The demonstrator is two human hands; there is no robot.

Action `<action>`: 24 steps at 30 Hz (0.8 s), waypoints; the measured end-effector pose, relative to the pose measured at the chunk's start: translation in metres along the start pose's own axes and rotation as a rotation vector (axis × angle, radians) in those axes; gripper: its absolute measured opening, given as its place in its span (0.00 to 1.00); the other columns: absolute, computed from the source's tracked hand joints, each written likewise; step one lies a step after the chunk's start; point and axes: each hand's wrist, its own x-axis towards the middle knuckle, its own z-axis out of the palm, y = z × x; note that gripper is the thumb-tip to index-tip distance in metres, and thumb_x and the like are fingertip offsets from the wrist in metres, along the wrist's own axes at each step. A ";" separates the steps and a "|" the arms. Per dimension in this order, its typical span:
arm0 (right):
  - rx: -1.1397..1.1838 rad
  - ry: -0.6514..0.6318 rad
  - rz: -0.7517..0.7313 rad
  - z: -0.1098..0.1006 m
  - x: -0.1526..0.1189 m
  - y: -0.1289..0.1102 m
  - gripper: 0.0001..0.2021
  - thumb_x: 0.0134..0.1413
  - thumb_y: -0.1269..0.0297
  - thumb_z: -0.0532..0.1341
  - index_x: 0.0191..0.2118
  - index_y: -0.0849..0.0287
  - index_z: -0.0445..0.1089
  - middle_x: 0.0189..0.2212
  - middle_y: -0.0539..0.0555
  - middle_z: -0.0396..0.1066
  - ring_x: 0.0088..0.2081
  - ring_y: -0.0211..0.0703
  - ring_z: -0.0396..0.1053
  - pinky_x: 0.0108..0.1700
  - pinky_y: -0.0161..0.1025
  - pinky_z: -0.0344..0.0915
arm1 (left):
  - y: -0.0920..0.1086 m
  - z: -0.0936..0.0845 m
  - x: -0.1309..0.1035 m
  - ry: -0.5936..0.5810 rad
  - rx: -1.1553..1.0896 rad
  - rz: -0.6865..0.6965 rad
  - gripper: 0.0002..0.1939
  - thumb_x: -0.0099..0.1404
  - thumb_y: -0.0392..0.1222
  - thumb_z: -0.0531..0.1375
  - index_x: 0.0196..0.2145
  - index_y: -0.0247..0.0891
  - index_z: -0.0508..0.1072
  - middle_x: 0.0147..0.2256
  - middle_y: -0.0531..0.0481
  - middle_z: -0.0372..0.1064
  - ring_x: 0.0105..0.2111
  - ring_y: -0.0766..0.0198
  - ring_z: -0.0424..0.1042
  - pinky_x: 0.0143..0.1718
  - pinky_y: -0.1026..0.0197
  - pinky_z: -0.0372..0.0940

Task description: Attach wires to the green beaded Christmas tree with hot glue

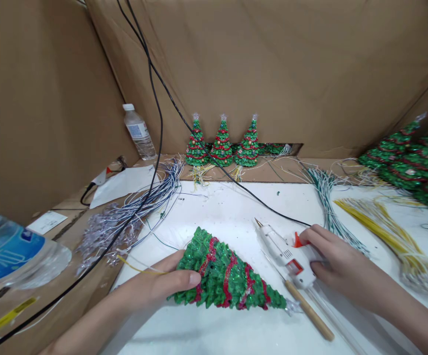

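A green model Christmas tree (224,273) with red glittery garlands lies on its side in my left hand (162,286), its clear star tip pointing right. Yellow and white wires stick out near its base. My right hand (332,261) has its fingers around the handle of a white hot glue gun (285,254) with an orange trigger and a metal nozzle pointing to the upper left. A clear glue stick trails from the gun's rear. Beside the gun, a wooden-handled awl (308,309) lies on the white table top (184,325).
Three decorated trees (221,143) stand along the back cardboard, with more trees (413,158) at right. Wire bundles lie left (140,197), green-white (322,192) and yellow (391,231). Bottles (140,133) stand at left. A black cable (154,123) crosses the workspace.
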 end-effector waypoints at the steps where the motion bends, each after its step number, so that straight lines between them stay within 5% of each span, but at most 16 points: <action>1: 0.000 0.003 -0.002 0.000 0.000 0.000 0.15 0.47 0.77 0.50 0.40 0.54 0.58 0.40 0.53 0.59 0.43 0.47 0.62 0.45 0.46 0.61 | 0.001 0.001 -0.001 0.005 -0.006 0.005 0.31 0.53 0.58 0.64 0.50 0.38 0.69 0.46 0.46 0.74 0.47 0.49 0.70 0.52 0.51 0.60; 16: -0.013 0.018 -0.003 0.000 0.000 0.000 0.15 0.45 0.78 0.50 0.39 0.53 0.59 0.40 0.53 0.60 0.42 0.46 0.63 0.44 0.44 0.62 | 0.000 -0.001 0.002 -0.016 -0.004 -0.002 0.37 0.50 0.60 0.65 0.52 0.36 0.68 0.47 0.44 0.73 0.49 0.47 0.69 0.50 0.53 0.61; 24: -0.015 0.006 0.011 -0.001 0.000 -0.002 0.15 0.46 0.78 0.50 0.39 0.53 0.58 0.39 0.53 0.60 0.42 0.46 0.63 0.44 0.45 0.62 | 0.006 0.005 -0.006 -0.005 0.048 0.027 0.30 0.57 0.54 0.61 0.55 0.40 0.67 0.47 0.45 0.74 0.50 0.49 0.69 0.53 0.50 0.61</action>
